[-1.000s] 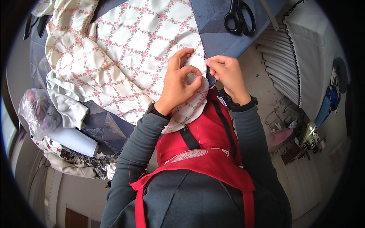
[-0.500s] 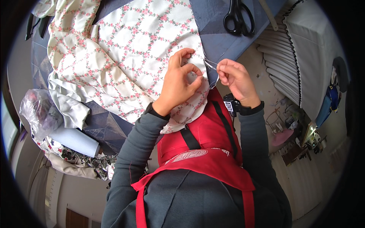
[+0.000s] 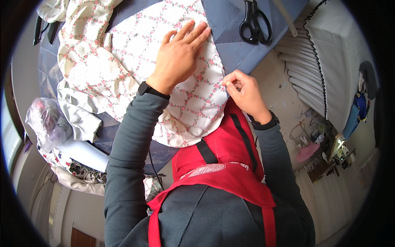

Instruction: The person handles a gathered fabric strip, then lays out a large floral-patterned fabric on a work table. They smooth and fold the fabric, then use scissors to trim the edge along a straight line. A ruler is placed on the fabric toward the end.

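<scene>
A white fabric with a pink rose lattice pattern lies across the blue-grey table, its rounded edge toward me. My left hand rests on it, palm down with the fingers stretched out near the far right edge. At the fabric's right edge, my right hand is closed in a pinch, thumb against forefinger. What sits between those fingertips is too small to make out. Black-handled scissors lie on the table beyond my right hand.
Bunched floral fabric and a clear plastic bag are at the left. The table's right edge runs close to my right hand. A pale ruler-like strip lies at the far right. My red apron covers my lap.
My left hand has gone from curled fingers to lying flat, farther up the fabric. My right hand, which was drawing out thin white strands, has come left to the fabric's edge.
</scene>
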The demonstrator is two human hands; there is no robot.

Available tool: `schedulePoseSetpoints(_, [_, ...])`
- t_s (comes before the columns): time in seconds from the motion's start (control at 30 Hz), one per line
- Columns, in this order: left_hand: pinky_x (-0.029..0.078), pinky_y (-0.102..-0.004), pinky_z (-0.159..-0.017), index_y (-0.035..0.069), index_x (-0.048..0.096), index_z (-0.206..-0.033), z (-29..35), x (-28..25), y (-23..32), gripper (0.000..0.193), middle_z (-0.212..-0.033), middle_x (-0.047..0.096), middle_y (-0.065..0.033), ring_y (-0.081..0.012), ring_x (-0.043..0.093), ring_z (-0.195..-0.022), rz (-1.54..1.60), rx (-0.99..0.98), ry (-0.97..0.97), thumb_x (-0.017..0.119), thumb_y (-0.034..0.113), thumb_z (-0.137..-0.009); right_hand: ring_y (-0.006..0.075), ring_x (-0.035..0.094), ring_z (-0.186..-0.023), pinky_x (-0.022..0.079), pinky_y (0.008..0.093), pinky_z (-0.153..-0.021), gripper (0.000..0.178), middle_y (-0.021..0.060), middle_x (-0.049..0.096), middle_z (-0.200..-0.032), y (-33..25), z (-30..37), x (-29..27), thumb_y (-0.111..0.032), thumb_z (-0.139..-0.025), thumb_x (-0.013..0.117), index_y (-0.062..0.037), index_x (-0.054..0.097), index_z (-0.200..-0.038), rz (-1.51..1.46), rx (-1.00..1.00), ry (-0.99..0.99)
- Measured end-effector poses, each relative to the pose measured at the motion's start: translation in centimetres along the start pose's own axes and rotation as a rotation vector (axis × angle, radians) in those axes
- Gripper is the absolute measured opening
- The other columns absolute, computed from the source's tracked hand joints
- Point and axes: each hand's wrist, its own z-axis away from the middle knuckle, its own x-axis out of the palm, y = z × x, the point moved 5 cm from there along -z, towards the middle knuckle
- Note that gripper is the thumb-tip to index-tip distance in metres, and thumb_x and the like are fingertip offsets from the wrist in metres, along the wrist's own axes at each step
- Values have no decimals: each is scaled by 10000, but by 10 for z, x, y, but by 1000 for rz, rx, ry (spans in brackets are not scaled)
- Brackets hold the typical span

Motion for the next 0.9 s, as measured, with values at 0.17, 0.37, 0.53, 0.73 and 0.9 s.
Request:
schedulePoseSetpoints(0.17, [295, -514, -1118, 260, 415, -1516, -27, -8, -23, 542, -1529, 459, 56, -204, 389, -1435, -104, -33, 162, 502, 206, -984, 49, 599, -778, 492, 209, -694, 41, 46, 667, -889, 19, 2, 5, 29, -937, 557, 40, 586, -910, 72, 186, -56])
schedulePoseSetpoints(0.37, [284, -498, -1123, 290, 377, -1536, -34, 2, -32, 532, -1549, 431, 53, -207, 377, -1444, -93, -56, 190, 450, 206, -1016, 220, 654, -593, 511, 354, -585, 149, 136, 641, -644, 27, 44, 10, -81, -861, 653, 25, 592, -774, 401, 139, -136])
schedulePoseSetpoints(0.53, [236, -519, -1135, 208, 371, -1533, -21, 2, -29, 563, -1586, 371, -43, -258, 291, -1484, 36, -101, 188, 521, 259, -994, 132, 622, -817, 513, 280, -672, 196, 98, 635, -1104, -19, 23, -19, -21, -902, 645, 3, 655, -1097, 297, -211, 23])
schedulePoseSetpoints(0.73, [477, -422, -871, 55, 602, -1076, 49, -4, 44, 333, -1141, 581, -136, -332, 572, -1025, 414, -160, 226, 735, 118, -778, 386, 591, -1057, 498, 424, -905, 468, 228, 567, -1207, -53, -90, -73, -141, -842, 674, 30, 546, -1258, 934, -430, 529])
schedulePoseSetpoints(0.9, [503, -384, -755, 76, 622, -952, 88, 23, 98, 279, -950, 600, -93, -294, 574, -895, 494, -200, 139, 756, 99, -708, 399, 650, -820, 522, 427, -760, 407, 199, 683, -921, -36, -115, -86, -233, -825, 709, 33, 618, -1119, 922, 15, 298])
